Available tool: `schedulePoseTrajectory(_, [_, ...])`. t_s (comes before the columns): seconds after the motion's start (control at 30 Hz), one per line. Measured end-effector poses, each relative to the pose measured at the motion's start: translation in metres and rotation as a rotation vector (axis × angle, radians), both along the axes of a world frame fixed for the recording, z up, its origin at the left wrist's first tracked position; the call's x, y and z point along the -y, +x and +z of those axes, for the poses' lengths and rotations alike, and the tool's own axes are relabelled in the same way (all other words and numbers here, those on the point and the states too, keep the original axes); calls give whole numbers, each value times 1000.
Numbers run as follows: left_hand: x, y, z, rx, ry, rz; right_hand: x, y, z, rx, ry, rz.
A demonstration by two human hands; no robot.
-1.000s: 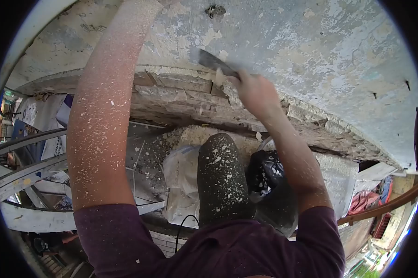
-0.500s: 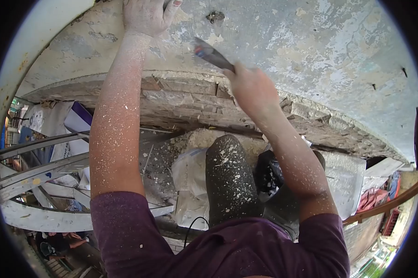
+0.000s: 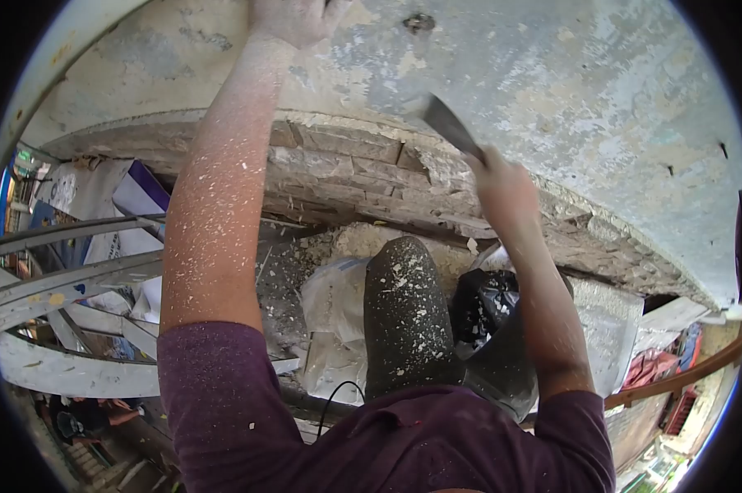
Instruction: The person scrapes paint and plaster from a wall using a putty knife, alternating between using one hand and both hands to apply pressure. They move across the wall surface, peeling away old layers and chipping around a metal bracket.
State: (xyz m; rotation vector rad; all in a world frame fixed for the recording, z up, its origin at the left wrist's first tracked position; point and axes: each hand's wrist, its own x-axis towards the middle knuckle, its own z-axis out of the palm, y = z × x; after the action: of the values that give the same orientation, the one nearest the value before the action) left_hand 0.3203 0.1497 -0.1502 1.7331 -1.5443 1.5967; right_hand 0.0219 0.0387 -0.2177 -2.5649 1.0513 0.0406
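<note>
My right hand [image 3: 506, 185] grips the handle of a scraper [image 3: 451, 123], its blade blurred and pointing up-left, close to the wall. The wall [image 3: 552, 90] has patchy, peeling grey and cream paint, with a dark hole [image 3: 418, 23] near the top. Up at the top edge, my left hand [image 3: 293, 18] lies against the wall; its fingertips are mostly cut off by the frame, though its thumb stands apart. Pale dust and flakes cover my left forearm.
Below the paint runs a rough ledge of exposed brick [image 3: 338, 168]. Curved metal bars [image 3: 75, 279] stand at the left. A black plastic bag [image 3: 479, 304] lies beside my flake-covered knee [image 3: 404, 304]. Nails [image 3: 723, 150] stick out of the wall at the right.
The scraper and my right hand have moved right and slightly down in the view. My left hand appears further right and higher, as the whole view has shifted a little.
</note>
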Motion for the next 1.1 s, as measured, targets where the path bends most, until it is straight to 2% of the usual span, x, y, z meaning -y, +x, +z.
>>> schedulePoseTrajectory(0.1, [-2,-5,0,-59,21,31,1,-5,-17,11,-130,-12])
schedulePoseTrajectory(0.2, [-3,-3,0,-20,-2,-4,-18,62,-34,-37,-83,139])
schedulePoseTrajectory(0.27, [-5,0,4,-6,14,-5,-18,74,-29,-7,-118,177])
schedulePoseTrajectory(0.37, [-3,-1,-1,1,13,-12,1,34,-44,-22,-117,192])
schedulePoseTrajectory(0.43, [-4,0,2,24,-25,-1,27,-4,-53,-50,-218,113])
schedulePoseTrajectory(0.57, [-1,-3,-3,-11,22,7,16,16,-45,-113,-156,63])
schedulePoseTrajectory(0.63, [-2,1,0,6,13,2,7,49,-44,-59,-207,170])
schedulePoseTrajectory(0.67, [-2,1,0,13,7,-11,15,44,-47,15,-346,255])
schedulePoseTrajectory(0.7, [-2,0,-2,17,-4,-18,13,41,-43,17,-351,258])
schedulePoseTrajectory(0.77, [-2,-3,-2,18,-10,-15,6,33,-33,-28,-171,186])
schedulePoseTrajectory(0.87, [-4,-3,0,-6,5,-4,10,25,-21,62,-207,170])
schedulePoseTrajectory(0.93, [-6,-2,0,-34,36,-2,-10,56,-14,180,-46,211])
schedulePoseTrajectory(1.0, [-5,0,-1,1,-1,-34,-39,111,-25,157,-12,294])
schedulePoseTrajectory(1.1, [-7,-1,0,-11,29,-5,-67,136,-17,41,-117,375])
